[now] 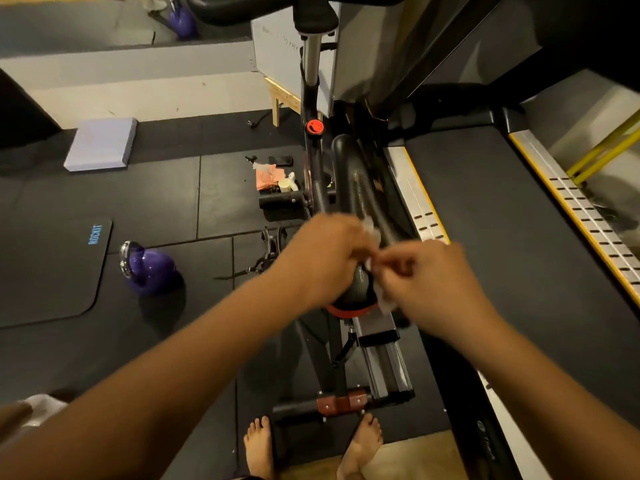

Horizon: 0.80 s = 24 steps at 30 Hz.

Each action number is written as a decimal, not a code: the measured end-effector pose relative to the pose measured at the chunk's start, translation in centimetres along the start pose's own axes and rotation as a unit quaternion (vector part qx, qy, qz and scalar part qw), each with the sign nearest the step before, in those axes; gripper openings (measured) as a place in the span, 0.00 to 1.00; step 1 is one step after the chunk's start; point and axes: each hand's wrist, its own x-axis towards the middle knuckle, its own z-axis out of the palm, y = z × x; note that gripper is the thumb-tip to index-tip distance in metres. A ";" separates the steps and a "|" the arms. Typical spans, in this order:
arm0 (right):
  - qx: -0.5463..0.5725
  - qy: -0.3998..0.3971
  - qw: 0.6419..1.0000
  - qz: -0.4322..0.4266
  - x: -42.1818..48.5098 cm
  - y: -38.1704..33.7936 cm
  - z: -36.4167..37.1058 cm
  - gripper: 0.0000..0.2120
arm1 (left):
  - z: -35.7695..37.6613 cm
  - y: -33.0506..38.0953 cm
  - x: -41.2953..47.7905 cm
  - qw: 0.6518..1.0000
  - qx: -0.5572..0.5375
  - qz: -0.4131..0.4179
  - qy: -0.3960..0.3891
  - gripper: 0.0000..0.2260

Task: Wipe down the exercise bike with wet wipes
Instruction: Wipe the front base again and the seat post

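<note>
Holding a wipe (386,301) over the saddle (356,289), left hand (325,258) and right hand (426,282) each close a pinching grip on it; wiping of the bike (353,174) looks barely begun.

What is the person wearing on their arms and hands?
Nothing that shows. The left arm and right arm are bare right to the picture's edge, with no sleeves. The left hand and right hand have no gloves. No watch, band or ring shows, though the hands are a little blurred. The feet are bare too.
</note>
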 end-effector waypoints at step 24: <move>0.062 -0.019 0.996 0.058 -1.4 0.0 1.1 0.08 | 0.3 0.4 -1.6 0.997 -0.059 -0.047 -0.015 0.08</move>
